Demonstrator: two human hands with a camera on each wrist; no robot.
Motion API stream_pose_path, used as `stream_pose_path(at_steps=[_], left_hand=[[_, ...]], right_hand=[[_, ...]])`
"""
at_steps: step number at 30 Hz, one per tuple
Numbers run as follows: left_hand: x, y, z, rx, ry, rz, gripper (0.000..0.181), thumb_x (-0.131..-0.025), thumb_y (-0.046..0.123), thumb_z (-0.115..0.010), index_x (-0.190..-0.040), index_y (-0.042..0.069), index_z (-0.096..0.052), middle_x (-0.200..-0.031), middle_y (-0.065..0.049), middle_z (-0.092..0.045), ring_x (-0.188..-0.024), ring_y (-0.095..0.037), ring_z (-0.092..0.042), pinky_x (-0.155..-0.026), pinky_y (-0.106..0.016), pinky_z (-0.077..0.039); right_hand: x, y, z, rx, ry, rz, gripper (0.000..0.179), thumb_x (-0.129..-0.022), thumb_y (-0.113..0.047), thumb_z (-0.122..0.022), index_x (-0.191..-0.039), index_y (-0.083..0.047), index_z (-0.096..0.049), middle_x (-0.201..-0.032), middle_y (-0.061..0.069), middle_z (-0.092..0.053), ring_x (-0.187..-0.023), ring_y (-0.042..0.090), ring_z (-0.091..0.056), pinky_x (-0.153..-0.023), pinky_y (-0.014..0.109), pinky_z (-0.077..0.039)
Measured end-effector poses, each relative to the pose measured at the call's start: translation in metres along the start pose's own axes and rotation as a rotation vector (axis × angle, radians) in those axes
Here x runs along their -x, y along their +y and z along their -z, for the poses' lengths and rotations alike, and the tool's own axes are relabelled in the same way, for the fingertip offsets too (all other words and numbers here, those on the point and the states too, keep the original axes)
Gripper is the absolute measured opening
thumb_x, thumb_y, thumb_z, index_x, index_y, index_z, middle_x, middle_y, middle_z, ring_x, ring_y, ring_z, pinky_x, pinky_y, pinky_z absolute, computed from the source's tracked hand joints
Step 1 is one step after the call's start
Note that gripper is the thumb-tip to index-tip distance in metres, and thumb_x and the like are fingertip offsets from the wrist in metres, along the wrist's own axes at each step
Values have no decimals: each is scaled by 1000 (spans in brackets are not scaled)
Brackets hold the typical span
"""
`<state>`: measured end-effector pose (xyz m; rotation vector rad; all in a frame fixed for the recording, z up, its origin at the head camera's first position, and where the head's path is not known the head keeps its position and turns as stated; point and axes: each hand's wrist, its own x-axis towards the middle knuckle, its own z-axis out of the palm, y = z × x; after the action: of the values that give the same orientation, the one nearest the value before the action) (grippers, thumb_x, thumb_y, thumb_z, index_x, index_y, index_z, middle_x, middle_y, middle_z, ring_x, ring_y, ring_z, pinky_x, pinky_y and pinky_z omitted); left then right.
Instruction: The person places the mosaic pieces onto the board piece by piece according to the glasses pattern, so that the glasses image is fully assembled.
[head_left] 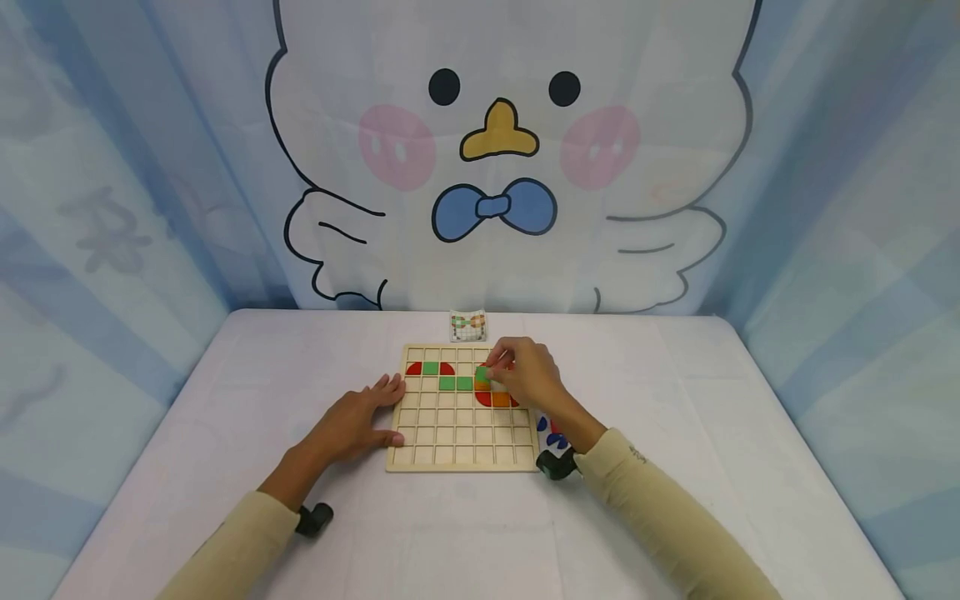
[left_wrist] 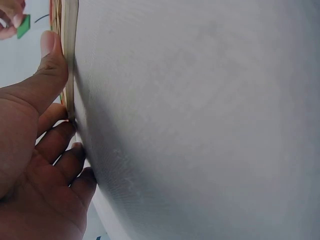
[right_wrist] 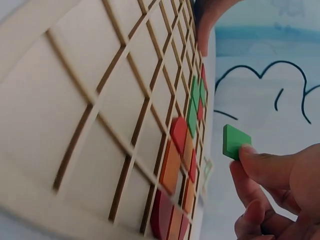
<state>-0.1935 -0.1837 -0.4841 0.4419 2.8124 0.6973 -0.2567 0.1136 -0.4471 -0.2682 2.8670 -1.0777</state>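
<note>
A pale wooden grid board (head_left: 435, 435) lies on the table. Its left edge is touched by the left hand (head_left: 356, 421), whose thumb and fingers are spread apart along the frame. Over the upper right part of the board, the right hand (head_left: 528, 371) pinches a green square tile (right_wrist: 236, 141) between thumb and fingertips. The right wrist view shows this tile held off the board. Set in the grid are green squares (head_left: 447, 383), red rounded pieces (head_left: 414, 369) and orange pieces (head_left: 501, 400). The right hand hides some cells there.
A small card (head_left: 468, 327) with a coloured grid pattern stands just behind the board. Blue and red loose pieces (head_left: 555, 439) lie right of the board, partly covered by the right wrist. A printed curtain (head_left: 645, 267) hangs behind the white table (head_left: 450, 542).
</note>
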Motion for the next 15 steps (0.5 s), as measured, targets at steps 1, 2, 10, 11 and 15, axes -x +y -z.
stream_pose_path(at_steps=[1,2,10,11,15], left_hand=[[0,0,0,0,0,-1,96,-86,39,-87,-163,9,-39,-173,-11,-30,-163,-37,-27,-131,-64,-25],[0,0,0,1,0,-3,96,-86,39,-87,-163,9,-39,-173,-11,-31,-163,-37,-27,-131,-64,-25],[0,-1,0,14,3,-13,95,-86,38,-87,-163,8,-40,-173,-11,-31,-163,-37,-27,-131,-64,-25],[0,-1,0,16,3,-12,95,-86,38,-87,-163,9,-40,-173,-11,-31,-163,-37,-27,-131,-64,-25],[0,0,1,13,3,-13,95,-86,39,-87,-163,9,-40,-173,-11,-31,-163,-38,-27,-130,-65,-25]], right_hand=[[-1,-3,-3,-4,-3,7,10,-95,-22,-82,-93,-22,-72,-87,-2,-72,-79,19,-63,-64,31,-50],[-3,-5,-6,-6,-5,13,11,-95,-23,-83,-92,-23,-72,-87,-2,-71,-78,19,-63,-63,31,-49],[-12,-24,-27,-26,-21,84,13,-93,-22,-85,-89,-22,-72,-83,-4,-73,-77,17,-65,-59,32,-47],[-14,-26,-30,-25,-21,95,13,-92,-22,-85,-89,-22,-72,-83,-4,-73,-77,17,-65,-59,31,-47],[-19,-34,-40,-22,-33,114,14,-92,-23,-85,-89,-23,-72,-83,-5,-74,-77,15,-66,-61,30,-48]])
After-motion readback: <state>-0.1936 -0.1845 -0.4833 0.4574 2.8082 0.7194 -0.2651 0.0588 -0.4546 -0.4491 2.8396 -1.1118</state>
